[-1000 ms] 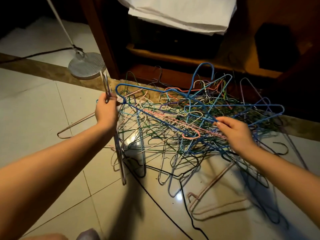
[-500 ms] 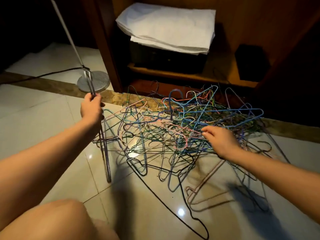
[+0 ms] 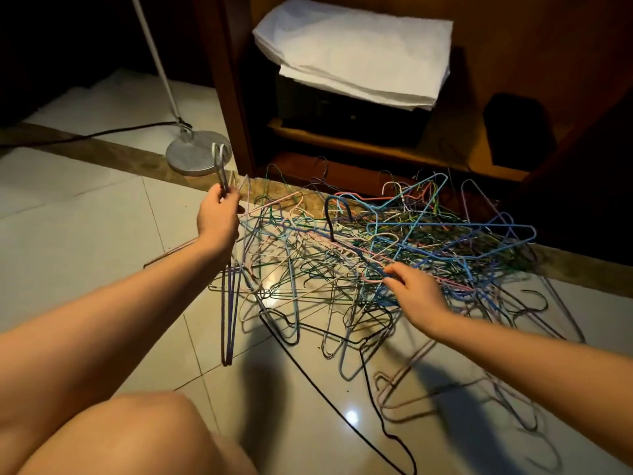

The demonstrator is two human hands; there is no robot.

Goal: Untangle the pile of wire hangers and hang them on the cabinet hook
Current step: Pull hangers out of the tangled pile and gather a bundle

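Knee (image 3: 137,437) at bottom of view, person low on the floor (image 3: 85,217). Under the right forearm: a few loose hangers (image 3: 404,406) lying flat, apart from the main tangle. Left hand (image 3: 219,217) is closed in a fist around the necks of two freed hangers (image 3: 228,320). They dangle below it, hooks poking up above the knuckles. Right hand (image 3: 418,296) is in the pile of hangers (image 3: 445,234), thumb and fingers pinching a pink wire at the near edge (exact strand hard to call). The pile spreads between and beyond both hands, up to the cabinet (image 3: 239,97). No hook in view, nothing visibly hung. Judgement: early stage, two out, bulk left.
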